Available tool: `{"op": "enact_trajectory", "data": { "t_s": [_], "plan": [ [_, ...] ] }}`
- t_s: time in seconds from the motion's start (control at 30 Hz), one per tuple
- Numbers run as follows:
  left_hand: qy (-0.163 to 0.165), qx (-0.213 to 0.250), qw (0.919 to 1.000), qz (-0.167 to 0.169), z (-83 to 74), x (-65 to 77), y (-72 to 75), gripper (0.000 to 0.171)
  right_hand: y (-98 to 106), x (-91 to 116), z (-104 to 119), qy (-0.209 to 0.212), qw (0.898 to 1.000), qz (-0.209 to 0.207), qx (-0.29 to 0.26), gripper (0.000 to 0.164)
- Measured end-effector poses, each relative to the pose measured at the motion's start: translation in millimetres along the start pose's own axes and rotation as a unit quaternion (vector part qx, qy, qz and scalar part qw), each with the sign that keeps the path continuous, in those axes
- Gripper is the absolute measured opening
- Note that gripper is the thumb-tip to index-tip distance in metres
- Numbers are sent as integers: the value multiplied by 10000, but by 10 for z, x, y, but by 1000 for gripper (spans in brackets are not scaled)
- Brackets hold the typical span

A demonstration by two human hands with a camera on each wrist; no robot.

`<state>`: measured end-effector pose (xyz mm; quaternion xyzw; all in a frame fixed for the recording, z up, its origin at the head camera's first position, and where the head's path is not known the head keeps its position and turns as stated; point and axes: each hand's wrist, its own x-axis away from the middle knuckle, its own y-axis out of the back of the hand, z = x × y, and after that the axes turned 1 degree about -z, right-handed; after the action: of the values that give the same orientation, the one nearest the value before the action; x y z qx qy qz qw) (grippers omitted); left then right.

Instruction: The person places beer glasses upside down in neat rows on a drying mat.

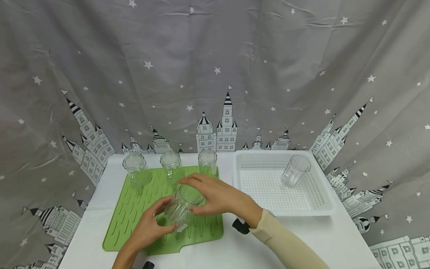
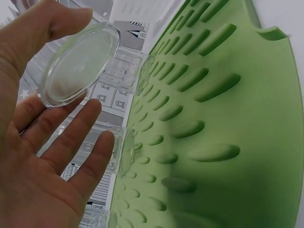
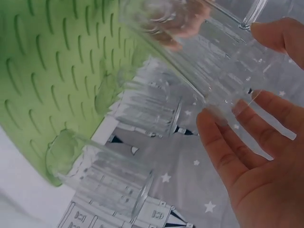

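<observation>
A clear drinking glass (image 1: 178, 213) is tilted above the green ridged drying mat (image 1: 125, 220), between both hands. My left hand (image 1: 149, 226) holds it near its thick base (image 2: 80, 69), thumb on one side and fingers on the other. At the opposite, rim end, my right hand (image 1: 218, 196) grips it between thumb and fingertips. In the right wrist view, that thumb and those fingers lie against the glass wall (image 3: 199, 61). Three more clear glasses, a left one (image 1: 136, 172), a middle one (image 1: 172, 168) and a right one (image 1: 208, 164), stand in a row along the mat's far edge.
To the right of the mat sits a white perforated plastic basket (image 1: 262, 211) with one clear glass (image 1: 295, 172) inside. Both rest on a white-covered table (image 1: 215, 257). A grey curtain (image 1: 215, 45) printed with stars and castles hangs behind.
</observation>
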<state>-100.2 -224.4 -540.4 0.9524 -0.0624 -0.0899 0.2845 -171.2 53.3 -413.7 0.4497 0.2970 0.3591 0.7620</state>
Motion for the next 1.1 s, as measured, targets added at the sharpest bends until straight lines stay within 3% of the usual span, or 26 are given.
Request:
{"op": "enact_trajectory", "data": {
  "t_s": [0.2,0.47,0.8,1.1],
  "plan": [
    [13,-137,9999,-103,-40,26,77,82,-19,91,-98,-282,9990,105,-318,85],
    [32,179,9998,-39,-66,47,179,87,-90,195,-207,-469,9975,213,-487,89],
    [-34,215,9998,7,-84,52,206,87,-181,278,-280,-661,9957,205,-618,87],
    [-327,223,9991,-140,-125,47,219,87,-291,325,-338,-690,9945,131,-783,85]
  ]
}}
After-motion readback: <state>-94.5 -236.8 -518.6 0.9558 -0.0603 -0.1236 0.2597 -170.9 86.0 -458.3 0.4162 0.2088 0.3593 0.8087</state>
